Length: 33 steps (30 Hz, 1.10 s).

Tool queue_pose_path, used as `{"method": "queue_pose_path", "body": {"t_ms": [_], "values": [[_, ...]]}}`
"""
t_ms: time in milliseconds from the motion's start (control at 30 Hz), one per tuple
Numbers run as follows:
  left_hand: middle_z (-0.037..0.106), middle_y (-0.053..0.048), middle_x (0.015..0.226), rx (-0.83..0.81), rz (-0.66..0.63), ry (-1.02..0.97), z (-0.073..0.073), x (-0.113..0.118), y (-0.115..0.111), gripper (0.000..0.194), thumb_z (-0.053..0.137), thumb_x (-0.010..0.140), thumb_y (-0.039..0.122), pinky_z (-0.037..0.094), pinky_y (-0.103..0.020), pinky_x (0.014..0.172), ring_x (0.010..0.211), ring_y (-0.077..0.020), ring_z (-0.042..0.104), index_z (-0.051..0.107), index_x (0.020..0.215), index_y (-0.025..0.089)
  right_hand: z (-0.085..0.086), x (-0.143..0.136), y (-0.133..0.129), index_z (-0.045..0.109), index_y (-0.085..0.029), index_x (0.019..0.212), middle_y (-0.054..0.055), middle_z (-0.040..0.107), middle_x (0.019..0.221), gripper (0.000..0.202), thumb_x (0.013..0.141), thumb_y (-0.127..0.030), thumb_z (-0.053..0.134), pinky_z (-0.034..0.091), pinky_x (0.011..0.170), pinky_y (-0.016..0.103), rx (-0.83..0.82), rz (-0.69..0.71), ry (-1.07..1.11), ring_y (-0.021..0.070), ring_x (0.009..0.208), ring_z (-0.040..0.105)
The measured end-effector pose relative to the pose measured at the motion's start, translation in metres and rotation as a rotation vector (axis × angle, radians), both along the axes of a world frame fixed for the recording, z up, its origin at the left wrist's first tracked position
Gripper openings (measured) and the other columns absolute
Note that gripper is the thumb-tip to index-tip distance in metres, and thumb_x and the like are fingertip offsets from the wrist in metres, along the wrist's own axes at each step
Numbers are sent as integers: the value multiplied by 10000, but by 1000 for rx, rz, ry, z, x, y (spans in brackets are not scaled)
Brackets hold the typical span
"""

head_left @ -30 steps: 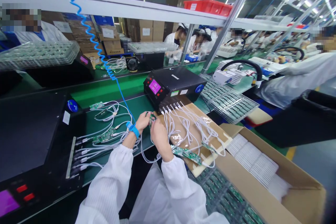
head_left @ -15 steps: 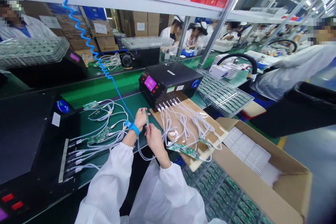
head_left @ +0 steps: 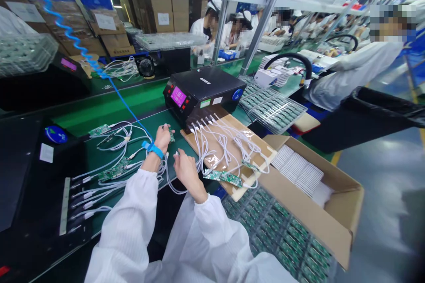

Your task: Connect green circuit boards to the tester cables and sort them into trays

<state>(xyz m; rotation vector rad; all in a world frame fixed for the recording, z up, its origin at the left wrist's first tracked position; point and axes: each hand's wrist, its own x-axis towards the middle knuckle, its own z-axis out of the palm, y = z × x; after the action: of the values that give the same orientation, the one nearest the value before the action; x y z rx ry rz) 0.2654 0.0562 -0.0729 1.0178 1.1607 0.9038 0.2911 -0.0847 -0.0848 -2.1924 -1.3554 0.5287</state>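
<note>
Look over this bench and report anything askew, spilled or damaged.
I see no spill or breakage. Two things look untidy: a green circuit board on the right lies slanted, its left end poking past the brown-topped panel, and a white cable loop droops past the bench's front edge, where it could snag.

Puffy white sleeves (head_left: 131,212) are worn, tight at the ends. A blue band (head_left: 153,149) is wrapped around the left wrist (head_left: 150,162).
</note>
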Motion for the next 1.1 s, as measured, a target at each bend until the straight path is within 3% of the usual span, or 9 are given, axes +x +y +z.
{"method": "queue_pose_path", "body": {"t_ms": [100,233,367,533,733,1000,1100], "values": [[641,-22,681,-37,-90,-44,14,-8,-8,172,547,1020,310,383,-195,484,535,-117,582,583,921,173,-4,3,2,578,-138,1352,119,769,1051,325,1091,-269,434,451,865,330,37,-8,-33,255,1010,719],[695,-65,754,-86,-188,-140,34,-19,-33,208,519,1034,293,542,-241,618,650,-148,667,636,960,138,-10,6,5,636,-168,1217,103,736,1070,294,1007,-374,626,463,862,343,71,93,-90,280,1046,659],[703,-87,800,-200,-210,-298,56,-32,-57,230,495,1044,282,608,-306,697,722,-174,704,644,977,120,-12,7,4,611,-152,1252,112,693,1142,381,948,-359,709,480,879,353,73,161,-87,270,1029,630],[695,-78,833,-254,-181,-378,71,-48,-75,254,447,1060,323,615,-319,706,698,-156,686,628,1046,147,2,24,-34,626,-144,1263,110,673,1145,350,969,-322,689,484,942,368,147,330,-204,261,1061,609],[665,-32,824,-163,-299,-349,56,-52,-96,255,641,962,289,578,-273,678,663,-126,629,602,1202,212,21,67,-88,710,-179,1047,127,663,1086,108,966,-241,676,472,956,441,75,502,-586,305,1093,579],[575,30,739,-139,-510,-160,13,-35,-136,220,664,923,341,538,-261,719,666,-110,583,552,1053,204,27,101,-87,683,-157,977,114,655,1024,143,979,-87,559,494,922,415,30,760,-702,266,1000,602],[552,42,735,-73,-619,-79,5,-34,-144,235,636,932,358,515,-252,722,689,-110,565,525,1074,207,26,108,-86,649,-115,1019,123,628,1000,107,1004,-125,544,516,883,424,72,779,-733,276,974,598]]}}
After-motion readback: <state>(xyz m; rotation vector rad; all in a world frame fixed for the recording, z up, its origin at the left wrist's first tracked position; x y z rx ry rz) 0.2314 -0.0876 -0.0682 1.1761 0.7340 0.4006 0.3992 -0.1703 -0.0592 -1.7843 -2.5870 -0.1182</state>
